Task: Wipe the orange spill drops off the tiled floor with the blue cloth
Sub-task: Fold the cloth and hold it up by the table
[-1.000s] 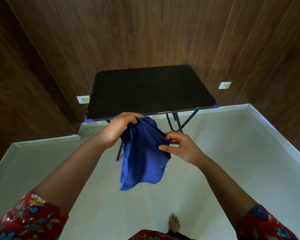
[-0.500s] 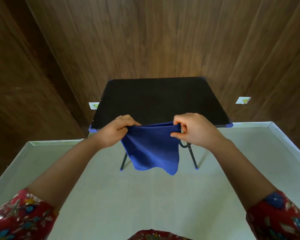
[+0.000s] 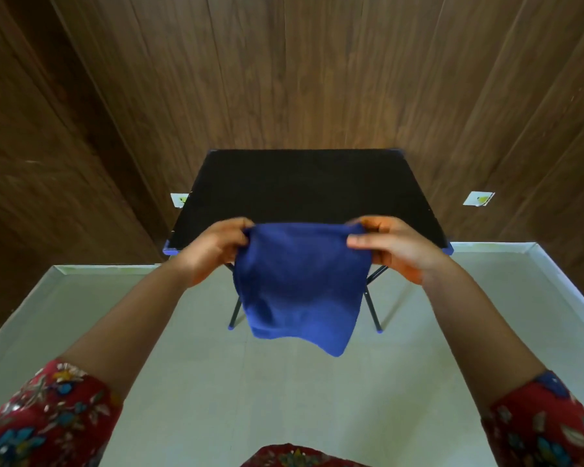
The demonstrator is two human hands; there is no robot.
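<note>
A blue cloth (image 3: 300, 284) hangs spread out in front of me, above the pale tiled floor (image 3: 284, 399). My left hand (image 3: 213, 247) pinches its upper left corner and my right hand (image 3: 391, 247) pinches its upper right corner, so the top edge is stretched flat between them. The lower edge dangles free at about knee height of the table. No orange drops show on the visible floor.
A small black folding table (image 3: 304, 190) with blue corner caps stands straight ahead against a dark wood-panelled wall (image 3: 284, 79). A pale skirting (image 3: 506, 247) edges the floor. Two white wall sockets (image 3: 478, 198) sit low on the wall.
My hands have moved apart and pulled the cloth from a bunched hang into a flat spread sheet. The view has tilted up toward the table.
</note>
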